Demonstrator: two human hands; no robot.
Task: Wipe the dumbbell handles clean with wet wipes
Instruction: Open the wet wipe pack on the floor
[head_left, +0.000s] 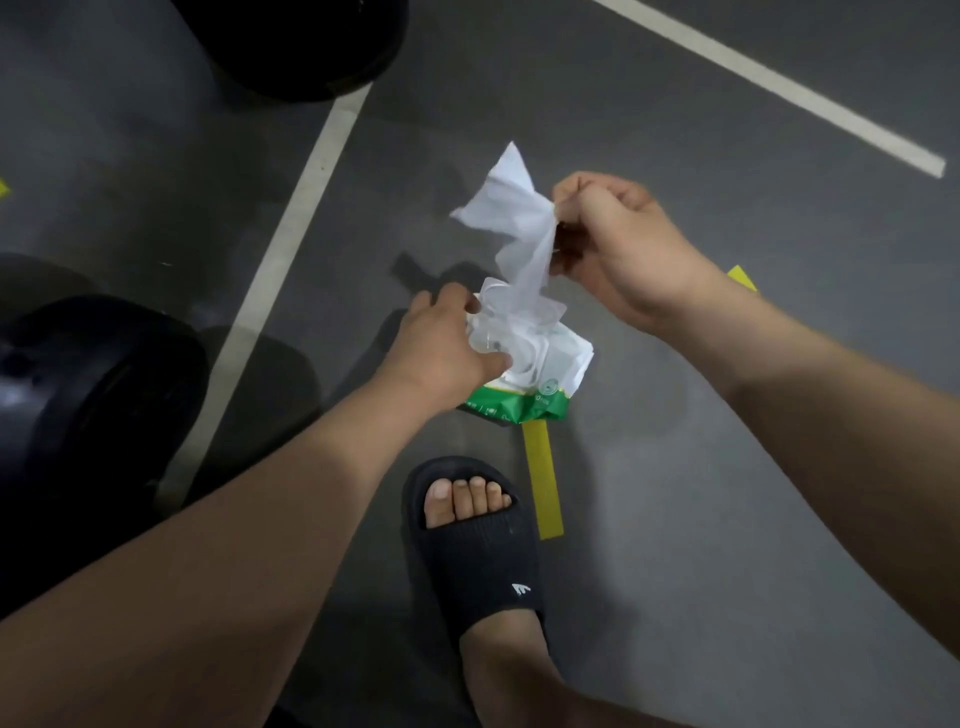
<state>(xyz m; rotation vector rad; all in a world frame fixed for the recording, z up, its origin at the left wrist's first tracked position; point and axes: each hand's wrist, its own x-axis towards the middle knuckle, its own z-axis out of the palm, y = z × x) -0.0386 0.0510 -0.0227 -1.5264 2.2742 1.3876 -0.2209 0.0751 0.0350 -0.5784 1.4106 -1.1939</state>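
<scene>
A foot in a black slipper (483, 551) stands on the grey floor (727, 467), beside a yellow tape strip (543, 478). Just beyond it, the left hand (441, 348) grips the green pack of wipes (535, 374) with curled fingers. The right hand (623, 249), higher, pinches a white wipe (509, 208) that comes out of the pack. A black dumbbell (93, 384) lies at the left, well apart.

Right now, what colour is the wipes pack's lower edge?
Green, on the wipes pack; head view.
</scene>
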